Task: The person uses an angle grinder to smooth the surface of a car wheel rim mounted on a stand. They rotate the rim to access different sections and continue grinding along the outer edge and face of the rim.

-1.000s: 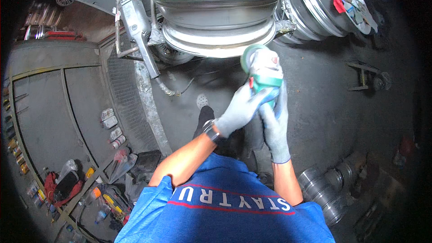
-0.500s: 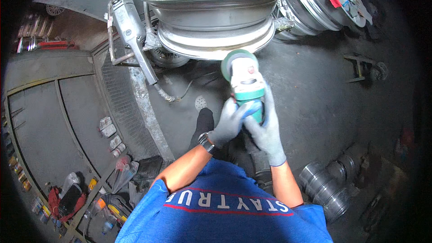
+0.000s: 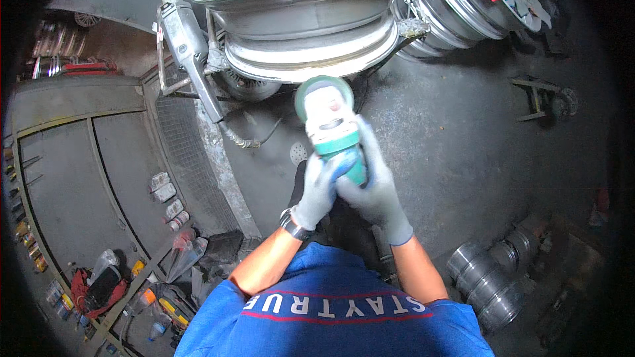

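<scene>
Both of my gloved hands grip an angle grinder [image 3: 337,132] with a green body, a light head and a round disc [image 3: 301,96] at its far end. My left hand [image 3: 317,195] is closed on the grinder's near left side. Around its right side, my right hand [image 3: 377,195] is wrapped. Just beyond the disc stands a silver wheel rim [image 3: 311,59], its bright lower lip close to the disc; I cannot tell whether they touch. The grinder looks smeared by motion.
A grey metal cylinder on a frame [image 3: 185,39] stands left of the rim. More wheel rims [image 3: 456,0] lean at the far right. Dark rims [image 3: 486,284] lie at the near right. Bottles and bags [image 3: 106,284] crowd the left, by a framed panel [image 3: 59,178].
Both hands have carried the grinder to the left along the rim's lower lip. Its disc now sits further left, and the view has shifted slightly.
</scene>
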### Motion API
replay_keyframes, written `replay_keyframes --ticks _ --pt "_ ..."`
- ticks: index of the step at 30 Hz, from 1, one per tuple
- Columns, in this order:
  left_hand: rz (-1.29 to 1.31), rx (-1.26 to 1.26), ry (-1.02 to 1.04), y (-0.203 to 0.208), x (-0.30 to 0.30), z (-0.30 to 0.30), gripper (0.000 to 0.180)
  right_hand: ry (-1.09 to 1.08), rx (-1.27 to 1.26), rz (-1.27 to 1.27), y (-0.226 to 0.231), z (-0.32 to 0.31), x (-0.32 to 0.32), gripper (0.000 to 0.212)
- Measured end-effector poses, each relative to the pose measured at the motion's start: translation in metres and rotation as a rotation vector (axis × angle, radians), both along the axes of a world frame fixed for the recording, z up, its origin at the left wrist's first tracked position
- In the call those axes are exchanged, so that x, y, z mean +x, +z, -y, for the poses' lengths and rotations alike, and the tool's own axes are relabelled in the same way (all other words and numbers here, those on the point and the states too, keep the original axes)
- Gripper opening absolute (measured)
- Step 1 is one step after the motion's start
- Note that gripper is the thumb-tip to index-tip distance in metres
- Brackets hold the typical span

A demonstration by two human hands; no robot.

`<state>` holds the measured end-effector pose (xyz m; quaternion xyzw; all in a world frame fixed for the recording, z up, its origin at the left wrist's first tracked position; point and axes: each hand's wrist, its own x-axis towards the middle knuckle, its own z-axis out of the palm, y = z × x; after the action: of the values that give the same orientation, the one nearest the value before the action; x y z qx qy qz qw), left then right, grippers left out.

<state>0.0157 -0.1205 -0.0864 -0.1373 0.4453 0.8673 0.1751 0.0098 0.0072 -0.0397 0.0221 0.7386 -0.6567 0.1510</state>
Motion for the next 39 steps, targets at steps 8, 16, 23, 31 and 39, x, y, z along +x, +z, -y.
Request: replay_keyframes --ticks 8,16,23,31,39 --pt "-0.126 -0.022 -0.048 -0.01 -0.015 -0.034 0.042 -0.026 0.133 -0.272 -0.014 -0.034 -0.006 0.086" --pt "-0.274 -0.14 -0.061 -0.009 -0.029 -0.051 0.034 -0.148 -0.135 -0.063 0.009 -0.032 -0.013 0.08" --pt "0.033 0.045 0.165 0.002 0.002 -0.015 0.047 0.12 0.081 -0.162 -0.003 -0.013 -0.01 0.091" --pt "-0.255 -0.08 -0.093 0.002 -0.04 -0.061 0.032 -0.096 0.084 -0.152 0.008 -0.05 -0.02 0.081" --pt "-0.118 -0.112 0.032 0.002 -0.011 -0.029 0.038 0.027 0.088 -0.171 -0.008 -0.033 -0.013 0.088"
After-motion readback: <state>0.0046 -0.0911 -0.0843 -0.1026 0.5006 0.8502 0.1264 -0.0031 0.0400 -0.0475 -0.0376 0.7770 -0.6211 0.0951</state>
